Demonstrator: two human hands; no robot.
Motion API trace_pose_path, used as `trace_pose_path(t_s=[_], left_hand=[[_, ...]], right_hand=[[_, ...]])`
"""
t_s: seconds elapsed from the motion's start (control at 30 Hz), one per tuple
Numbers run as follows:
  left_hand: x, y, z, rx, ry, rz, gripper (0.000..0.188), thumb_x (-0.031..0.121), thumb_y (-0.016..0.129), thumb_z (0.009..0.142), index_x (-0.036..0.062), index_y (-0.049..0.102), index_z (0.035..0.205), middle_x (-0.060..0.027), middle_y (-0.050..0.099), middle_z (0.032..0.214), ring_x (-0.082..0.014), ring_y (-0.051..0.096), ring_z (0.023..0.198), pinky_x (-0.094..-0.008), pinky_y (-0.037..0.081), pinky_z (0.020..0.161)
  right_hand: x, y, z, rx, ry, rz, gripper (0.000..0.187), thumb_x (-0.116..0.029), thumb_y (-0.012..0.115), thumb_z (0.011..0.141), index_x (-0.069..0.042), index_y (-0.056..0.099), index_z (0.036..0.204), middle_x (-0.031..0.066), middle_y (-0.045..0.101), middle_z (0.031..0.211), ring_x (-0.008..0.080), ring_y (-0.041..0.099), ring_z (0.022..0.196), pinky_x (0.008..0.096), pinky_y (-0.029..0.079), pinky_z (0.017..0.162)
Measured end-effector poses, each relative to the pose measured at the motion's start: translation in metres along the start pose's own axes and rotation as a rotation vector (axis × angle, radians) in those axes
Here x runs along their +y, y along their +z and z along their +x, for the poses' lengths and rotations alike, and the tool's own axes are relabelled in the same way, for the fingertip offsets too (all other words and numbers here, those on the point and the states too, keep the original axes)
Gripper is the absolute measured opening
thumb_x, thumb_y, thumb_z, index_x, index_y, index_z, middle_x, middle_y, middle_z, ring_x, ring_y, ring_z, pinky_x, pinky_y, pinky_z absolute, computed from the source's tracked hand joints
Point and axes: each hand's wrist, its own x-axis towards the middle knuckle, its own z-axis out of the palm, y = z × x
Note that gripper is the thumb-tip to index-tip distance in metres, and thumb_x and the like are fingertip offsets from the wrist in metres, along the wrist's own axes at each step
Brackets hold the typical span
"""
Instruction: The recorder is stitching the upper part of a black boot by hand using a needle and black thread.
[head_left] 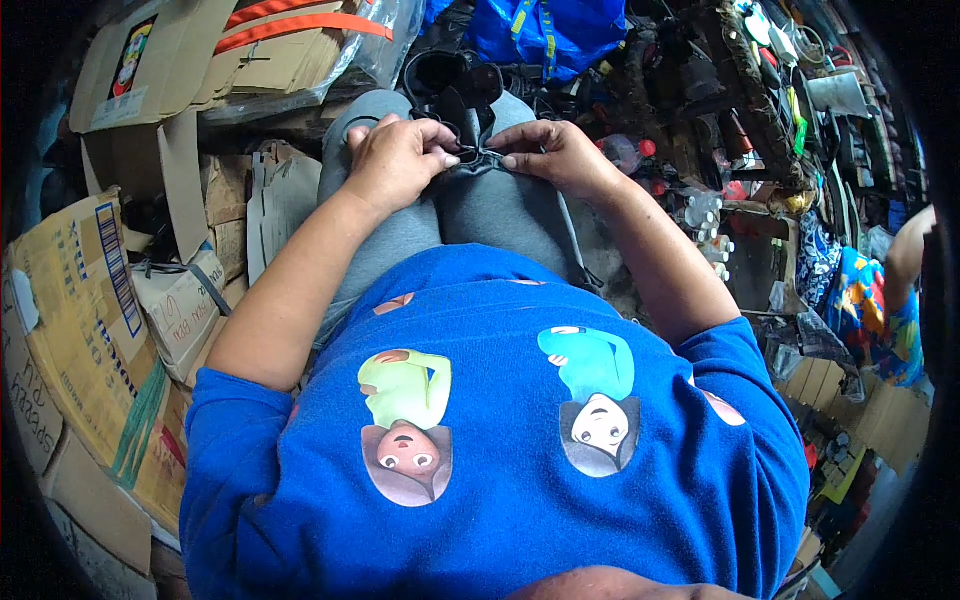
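Note:
My left hand (392, 165) is above my left thigh, its thumb and fingertips pinched on the edge of a black item with thin cords or straps (480, 160). From the other side, my right hand (562, 158) pinches the same item, so the two sets of fingertips are a short way apart. The item rests between my knees, and its exact kind cannot be made out. Just beyond the fingers, a black glossy piece with rounded edges (455, 85) sits between my knees. A thin grey cord (570, 225) hangs down past my right thigh.
Cardboard boxes (80, 290) are stacked on my left, with flattened cardboard under orange straps (300, 30) beyond them. A blue bag (550, 35) lies ahead. Small bottles (705, 220) and cluttered shelves (770, 130) stand on my right. Another person's arm (908, 245) shows at the right edge.

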Motion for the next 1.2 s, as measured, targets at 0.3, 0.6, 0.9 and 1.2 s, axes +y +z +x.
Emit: trace_pose_path(t_s=[0.3,0.6,0.9,1.2], left_hand=[[-0.007,0.001,0.021,-0.139,0.04,-0.263,0.017,0.012,0.069,0.075,0.0078,0.064,0.091,-0.0034,0.068,0.076,-0.01,0.062,0.071,-0.0256,0.042,0.071],[0.014,-0.022,0.012,-0.171,0.238,0.159,0.011,0.02,0.068,0.074,0.0171,0.069,0.085,-0.0043,0.062,0.084,-0.0244,0.054,0.096,-0.0404,0.031,0.084],[-0.003,-0.014,-0.009,0.076,0.389,0.235,0.008,0.017,0.063,0.078,0.0151,0.063,0.086,-0.0003,0.058,0.089,-0.0218,0.051,0.095,-0.0421,0.031,0.083],[0.015,0.006,0.016,-0.124,0.254,0.127,0.015,0.018,0.053,0.087,0.0152,0.06,0.099,-0.0072,0.066,0.088,-0.0284,0.061,0.089,-0.0453,0.039,0.082]], right_hand=[[-0.011,-0.011,0.021,-0.163,-0.005,0.008,0.023,-0.006,0.065,0.085,0.0,0.064,0.107,0.0024,0.066,0.095,0.0078,0.058,0.088,0.023,0.046,0.082],[-0.037,0.006,0.016,-0.084,-0.059,-0.519,0.015,-0.011,0.072,0.079,-0.002,0.068,0.09,0.0023,0.067,0.081,0.0072,0.058,0.077,0.0257,0.048,0.075],[0.001,-0.024,-0.001,-0.044,0.104,0.039,0.012,-0.014,0.072,0.081,-0.005,0.065,0.087,-0.0003,0.058,0.081,0.0082,0.051,0.078,0.0248,0.043,0.074],[0.01,-0.031,-0.034,0.09,-0.103,-0.302,0.016,-0.015,0.069,0.083,-0.005,0.059,0.09,0.0015,0.052,0.086,0.0105,0.051,0.086,0.0253,0.041,0.077]])
